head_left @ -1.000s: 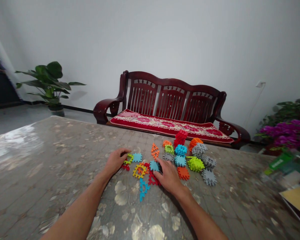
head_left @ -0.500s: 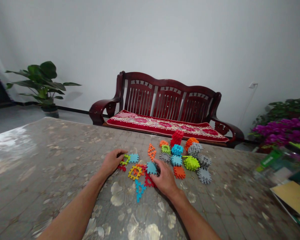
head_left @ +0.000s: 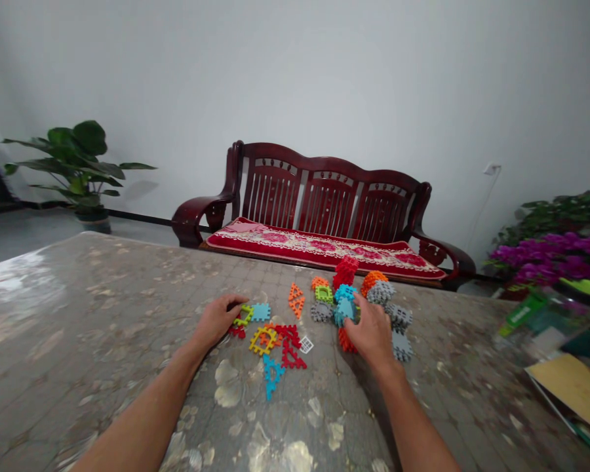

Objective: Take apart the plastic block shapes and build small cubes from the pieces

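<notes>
My left hand (head_left: pixel 220 316) is at the left of the pieces, its curled fingers on the edge of a lime-green building tile (head_left: pixel 244 315). A light-blue square tile (head_left: pixel 261 312) lies against that tile's right side, and a dark red piece shows below it. My right hand (head_left: pixel 372 324) is closed on a light-blue tile (head_left: pixel 345 312), held over the blue pile, partly hiding it. Between my hands lie a yellow frame tile (head_left: pixel 262 341), dark red pieces (head_left: pixel 291 347), a blue triangular piece (head_left: pixel 273 375) and a small white window-like piece (head_left: pixel 307 345).
Orange triangles (head_left: pixel 295 300) lie further back. Piles of red (head_left: pixel 345 271), lime-green (head_left: pixel 323 294), orange (head_left: pixel 372 280) and grey tiles (head_left: pixel 401 345) surround my right hand. A clear container (head_left: pixel 565 321) and a folder (head_left: pixel 575 390) are at the right. Beyond the table (head_left: pixel 128 308) stands a wooden bench (head_left: pixel 324 190).
My right hand has moved right with the light-blue tile, from the dark red pieces to the blue pile. The small white piece is now uncovered. My left hand stays in place.
</notes>
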`<state>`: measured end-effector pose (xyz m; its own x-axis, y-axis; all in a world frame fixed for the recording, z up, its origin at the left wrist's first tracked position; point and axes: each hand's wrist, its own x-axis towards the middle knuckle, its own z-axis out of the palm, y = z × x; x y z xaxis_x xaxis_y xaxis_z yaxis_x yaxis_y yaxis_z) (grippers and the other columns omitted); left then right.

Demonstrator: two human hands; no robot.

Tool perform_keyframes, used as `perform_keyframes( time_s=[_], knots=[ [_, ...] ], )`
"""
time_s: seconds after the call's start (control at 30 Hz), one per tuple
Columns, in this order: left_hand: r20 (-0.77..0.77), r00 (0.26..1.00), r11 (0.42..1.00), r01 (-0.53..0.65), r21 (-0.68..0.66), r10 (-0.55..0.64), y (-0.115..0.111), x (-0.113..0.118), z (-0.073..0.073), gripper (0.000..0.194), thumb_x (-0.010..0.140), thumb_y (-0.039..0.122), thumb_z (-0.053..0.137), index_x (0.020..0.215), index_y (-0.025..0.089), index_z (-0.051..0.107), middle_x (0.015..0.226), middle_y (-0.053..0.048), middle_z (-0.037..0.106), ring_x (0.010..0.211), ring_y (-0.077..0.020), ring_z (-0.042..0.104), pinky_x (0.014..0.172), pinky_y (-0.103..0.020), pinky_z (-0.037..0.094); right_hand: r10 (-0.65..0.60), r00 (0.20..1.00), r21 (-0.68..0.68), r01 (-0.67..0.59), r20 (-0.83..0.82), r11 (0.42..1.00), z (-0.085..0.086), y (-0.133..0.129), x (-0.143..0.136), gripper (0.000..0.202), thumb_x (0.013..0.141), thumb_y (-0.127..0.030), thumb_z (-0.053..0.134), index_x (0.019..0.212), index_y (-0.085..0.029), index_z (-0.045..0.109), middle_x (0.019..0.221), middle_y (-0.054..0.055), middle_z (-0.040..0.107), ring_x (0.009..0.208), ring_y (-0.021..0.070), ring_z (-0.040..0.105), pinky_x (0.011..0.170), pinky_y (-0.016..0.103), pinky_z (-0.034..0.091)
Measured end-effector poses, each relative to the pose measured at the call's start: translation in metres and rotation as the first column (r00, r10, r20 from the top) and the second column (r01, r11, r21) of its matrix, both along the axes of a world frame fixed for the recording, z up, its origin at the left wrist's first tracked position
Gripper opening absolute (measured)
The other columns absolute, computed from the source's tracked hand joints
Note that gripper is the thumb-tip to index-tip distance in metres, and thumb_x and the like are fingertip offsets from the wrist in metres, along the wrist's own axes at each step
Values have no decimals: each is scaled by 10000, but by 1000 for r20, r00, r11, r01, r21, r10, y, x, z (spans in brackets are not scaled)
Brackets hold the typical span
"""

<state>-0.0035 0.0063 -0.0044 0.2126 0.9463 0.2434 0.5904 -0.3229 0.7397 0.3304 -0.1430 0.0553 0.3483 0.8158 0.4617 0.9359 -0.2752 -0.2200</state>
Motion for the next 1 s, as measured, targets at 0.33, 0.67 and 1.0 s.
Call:
perform_keyframes(
  time_s=[0.33,0.67,1.0],
  knots=[
    [5,1000,1000,-1,-15,1,-1,0,3,322,745,298,521,953,204,748,967,-42,776,889,-229,700,891,-354,528,-4,1000,-63,5,13,998,-6,-1,6,542,779,-248,608,1318,-233,558,1144,81,695,1079,269,563,896,371,375],
    [-1,1000,1000,6,-20,-6,3,-1,-2,338,749,333,529,971,210,753,1007,-56,773,925,-246,697,912,-374,520,-111,992,-12,110,-59,994,16,-24,70,476,773,-201,524,1240,-185,613,1187,105,673,1071,260,611,920,356,437],
    [-2,1000,1000,16,-20,-16,3,-2,-2,347,753,332,519,979,212,754,986,-47,776,913,-243,703,903,-366,531,-73,997,-114,70,-21,991,-8,-16,68,475,752,-189,588,1225,-164,627,1182,115,681,1088,249,618,943,334,432]
  ],
)
